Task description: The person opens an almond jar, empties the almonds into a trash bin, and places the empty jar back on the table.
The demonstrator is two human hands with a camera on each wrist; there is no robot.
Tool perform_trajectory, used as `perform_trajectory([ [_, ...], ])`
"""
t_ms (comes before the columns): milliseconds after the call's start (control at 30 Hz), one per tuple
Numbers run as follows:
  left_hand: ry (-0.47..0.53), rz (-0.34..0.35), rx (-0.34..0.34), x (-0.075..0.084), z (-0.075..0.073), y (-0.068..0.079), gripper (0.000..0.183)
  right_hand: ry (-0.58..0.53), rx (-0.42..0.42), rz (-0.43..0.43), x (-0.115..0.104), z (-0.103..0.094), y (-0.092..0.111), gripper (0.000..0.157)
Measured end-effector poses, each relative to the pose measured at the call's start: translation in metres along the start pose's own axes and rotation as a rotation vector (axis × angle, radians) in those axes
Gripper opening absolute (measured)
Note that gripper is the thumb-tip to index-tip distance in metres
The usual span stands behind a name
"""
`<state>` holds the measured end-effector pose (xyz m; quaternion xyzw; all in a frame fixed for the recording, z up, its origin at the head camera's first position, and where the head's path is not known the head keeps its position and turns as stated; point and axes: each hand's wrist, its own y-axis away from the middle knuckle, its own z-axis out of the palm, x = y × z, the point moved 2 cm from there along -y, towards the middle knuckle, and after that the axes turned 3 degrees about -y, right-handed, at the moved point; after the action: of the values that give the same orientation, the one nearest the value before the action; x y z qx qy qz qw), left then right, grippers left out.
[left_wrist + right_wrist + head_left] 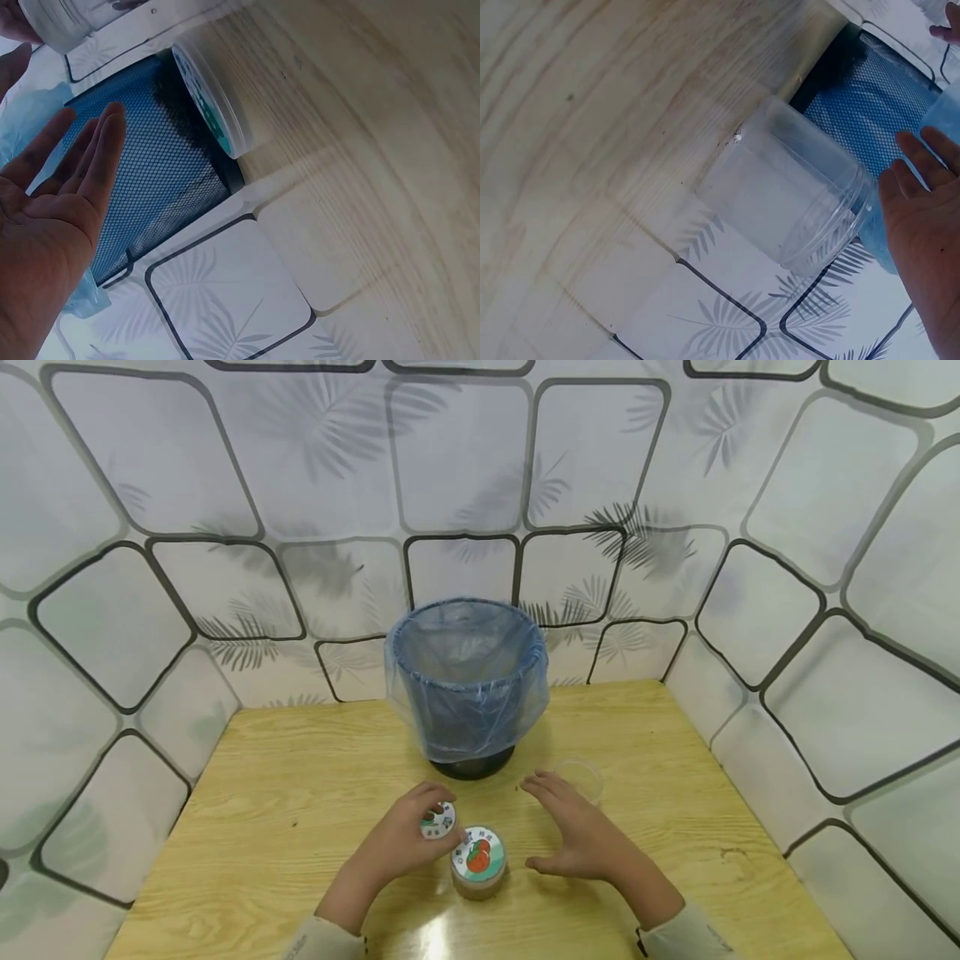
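My left hand [408, 835] hovers over the table with its fingers loosely curved and holds nothing. Beside it, partly hidden by the fingers, a round lid [444, 827] with a white and green label lies on the table; the left wrist view shows the same lid [202, 101] apart from the hand [52, 202]. Between both hands stands a jar [478, 860] topped by a label with red tomatoes. My right hand [581, 835] is spread, thumb apart from the fingers, with nothing in it. Close behind it stands a clear, lidless jar [780, 187], upright and see-through.
At the back of the wooden table [315, 793] stands a dark mesh bin [161, 150] lined with a blue plastic bag [468, 685]. Patterned fabric walls [465, 468] enclose the table at the back and both sides.
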<state>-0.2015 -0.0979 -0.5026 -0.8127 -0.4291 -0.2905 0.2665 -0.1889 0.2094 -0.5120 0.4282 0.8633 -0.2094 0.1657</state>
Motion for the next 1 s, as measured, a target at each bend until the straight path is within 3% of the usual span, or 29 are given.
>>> perform_trajectory([
  [333,-0.103,0.006,-0.012,0.004,0.009,0.004,0.067,0.042,-0.007,-0.042,-0.004,0.004,-0.002,0.109],
  [567,-0.073,0.038,-0.023,0.009,0.014,0.006,0.069,0.066,-0.012,-0.037,-0.010,0.006,-0.003,0.100],
  [1000,-0.137,0.060,-0.050,0.016,0.018,0.009,0.066,-0.039,-0.119,0.037,-0.011,0.021,-0.007,0.090],
])
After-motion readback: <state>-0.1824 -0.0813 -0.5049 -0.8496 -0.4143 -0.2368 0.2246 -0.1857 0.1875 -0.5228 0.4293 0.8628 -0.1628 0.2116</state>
